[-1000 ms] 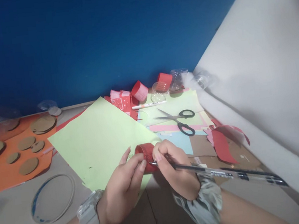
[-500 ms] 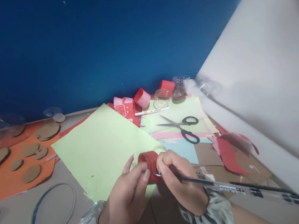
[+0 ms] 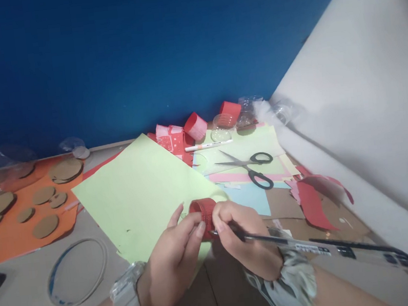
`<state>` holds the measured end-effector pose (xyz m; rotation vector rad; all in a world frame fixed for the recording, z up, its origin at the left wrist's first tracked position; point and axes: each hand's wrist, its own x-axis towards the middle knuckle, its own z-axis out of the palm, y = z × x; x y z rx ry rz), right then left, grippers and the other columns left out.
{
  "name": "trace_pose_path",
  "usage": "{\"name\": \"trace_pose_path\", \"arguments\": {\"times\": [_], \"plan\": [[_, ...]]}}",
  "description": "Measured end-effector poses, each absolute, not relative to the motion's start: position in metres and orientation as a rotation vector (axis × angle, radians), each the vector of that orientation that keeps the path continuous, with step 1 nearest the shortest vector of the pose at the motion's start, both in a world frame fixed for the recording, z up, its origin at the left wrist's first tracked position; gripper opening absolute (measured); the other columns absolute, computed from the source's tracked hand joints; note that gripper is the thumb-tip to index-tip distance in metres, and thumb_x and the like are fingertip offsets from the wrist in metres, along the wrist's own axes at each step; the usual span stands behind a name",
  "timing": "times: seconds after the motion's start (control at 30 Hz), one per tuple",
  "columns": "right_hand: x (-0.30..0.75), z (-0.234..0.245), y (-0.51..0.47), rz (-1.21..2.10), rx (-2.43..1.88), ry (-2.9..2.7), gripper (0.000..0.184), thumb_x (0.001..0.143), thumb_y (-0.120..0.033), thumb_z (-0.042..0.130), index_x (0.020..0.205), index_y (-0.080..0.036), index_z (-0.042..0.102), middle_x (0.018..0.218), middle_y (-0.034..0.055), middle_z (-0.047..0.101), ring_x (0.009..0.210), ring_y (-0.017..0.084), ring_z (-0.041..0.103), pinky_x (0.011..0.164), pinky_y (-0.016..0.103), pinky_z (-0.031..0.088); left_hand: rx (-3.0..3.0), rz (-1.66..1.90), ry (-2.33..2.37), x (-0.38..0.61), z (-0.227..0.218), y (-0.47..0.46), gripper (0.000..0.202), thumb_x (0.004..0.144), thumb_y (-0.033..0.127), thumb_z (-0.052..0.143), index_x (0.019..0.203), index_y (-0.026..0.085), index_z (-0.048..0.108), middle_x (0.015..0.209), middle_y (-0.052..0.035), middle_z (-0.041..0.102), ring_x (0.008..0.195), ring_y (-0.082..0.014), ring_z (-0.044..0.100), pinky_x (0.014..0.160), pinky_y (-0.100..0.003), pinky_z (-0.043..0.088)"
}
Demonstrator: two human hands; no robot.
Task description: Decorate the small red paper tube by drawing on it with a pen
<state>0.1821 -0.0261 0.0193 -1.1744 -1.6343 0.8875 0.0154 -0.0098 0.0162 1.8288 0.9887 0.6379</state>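
A small red paper ring with dark lines on its side is pinched between the thumb and fingers of my left hand. My right hand grips a black pen with a clear barrel, its tip against the ring's side. The fingers of the right hand also rest near the ring's right edge and hide part of it. Beneath the ring lies a large light green sheet, its near corner reaching past the table edge.
Black-handled scissors lie spread on coloured sheets, with a white marker behind. Cardboard discs sit on orange paper at left. A tape-like ring lies nearer. Red paper rings and clear plastic cups stand by the blue wall.
The view has shifted slightly, so the table items sit a little higher and farther right. Both hands keep hold of the ring and pen, with the pen tip still at the ring.
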Motion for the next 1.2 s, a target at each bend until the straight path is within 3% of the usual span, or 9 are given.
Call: {"name": "trace_pose_path", "arguments": {"times": [0.1, 0.23, 0.3, 0.47, 0.63, 0.8, 1.0, 1.2], "plan": [[0.18, 0.016, -0.028, 0.842, -1.136, -1.543, 0.024, 0.092, -0.016, 0.044, 0.069, -0.022, 0.04, 0.064, -0.0046, 0.044, 0.055, 0.011, 0.038, 0.052, 0.025, 0.032, 1.748, 0.607, 1.01, 0.017, 0.018, -0.008, 0.028, 0.098, 0.027, 0.036, 0.101, 0.023, 0.063, 0.097, 0.0009, 0.074, 0.094, -0.0151, 0.068, 0.122, -0.034, 0.015], [0.173, 0.007, -0.035, 0.734, -1.031, -1.374, 0.023, 0.096, -0.019, 0.043, 0.073, -0.023, 0.043, 0.065, -0.0039, 0.046, 0.051, 0.011, 0.039, 0.051, 0.026, 0.034, 1.54, 0.775, 1.131, 0.016, 0.017, -0.006, 0.031, 0.098, 0.036, 0.039, 0.112, 0.022, 0.063, 0.119, -0.0058, 0.069, 0.117, -0.0214, 0.058, 0.113, -0.039, 0.033], [0.169, 0.003, -0.037, 0.68, -1.069, -1.355, 0.022, 0.097, -0.02, 0.042, 0.076, -0.022, 0.046, 0.067, -0.0027, 0.048, 0.052, 0.011, 0.041, 0.051, 0.027, 0.034, 1.466, 0.837, 1.171, 0.015, 0.015, -0.006, 0.034, 0.098, 0.039, 0.039, 0.113, 0.021, 0.063, 0.122, -0.0076, 0.067, 0.118, -0.0231, 0.057, 0.11, -0.039, 0.037], [0.163, 0.001, -0.028, 0.708, -1.002, -1.447, 0.016, 0.095, -0.024, 0.047, 0.079, -0.022, 0.049, 0.07, -0.001, 0.051, 0.059, 0.013, 0.048, 0.053, 0.026, 0.038, 1.415, 0.903, 1.236, 0.014, 0.014, -0.006, 0.034, 0.097, 0.04, 0.04, 0.114, 0.019, 0.061, 0.127, -0.011, 0.064, 0.122, -0.0264, 0.054, 0.112, -0.045, 0.032], [0.155, 0.009, -0.008, 0.802, -1.092, -1.398, 0.009, 0.088, -0.023, 0.06, 0.085, -0.022, 0.052, 0.08, 0.0017, 0.058, 0.071, 0.015, 0.057, 0.06, 0.027, 0.046, 1.406, 0.94, 1.131, 0.015, 0.021, -0.006, 0.033, 0.1, 0.034, 0.036, 0.118, 0.018, 0.059, 0.125, -0.0093, 0.064, 0.119, -0.0204, 0.056, 0.108, -0.036, 0.037], [0.155, 0.01, -0.004, 0.757, -1.122, -1.497, 0.02, 0.088, -0.019, 0.054, 0.072, -0.022, 0.042, 0.068, -0.0019, 0.053, 0.059, 0.013, 0.049, 0.056, 0.026, 0.041, 1.404, 0.899, 1.189, 0.016, 0.02, -0.003, 0.034, 0.099, 0.036, 0.038, 0.116, 0.018, 0.06, 0.119, -0.0102, 0.068, 0.113, -0.0222, 0.06, 0.102, -0.037, 0.044], [0.163, 0.007, -0.004, 0.712, -1.188, -1.59, 0.024, 0.089, -0.019, 0.05, 0.069, -0.023, 0.038, 0.065, -0.0034, 0.05, 0.055, 0.011, 0.044, 0.053, 0.024, 0.038, 1.469, 0.799, 1.273, 0.017, 0.015, -0.003, 0.037, 0.096, 0.039, 0.038, 0.112, 0.015, 0.061, 0.123, -0.0153, 0.066, 0.132, -0.0307, 0.047, 0.111, -0.049, 0.035], [0.165, 0.006, -0.003, 0.712, -1.225, -1.64, 0.023, 0.09, -0.019, 0.05, 0.07, -0.022, 0.039, 0.065, -0.0037, 0.049, 0.056, 0.011, 0.044, 0.054, 0.023, 0.037, 1.542, 0.787, 1.253, 0.017, 0.019, -0.002, 0.034, 0.097, 0.036, 0.035, 0.111, 0.017, 0.061, 0.121, -0.0123, 0.068, 0.116, -0.0261, 0.059, 0.111, -0.048, 0.033]]}}
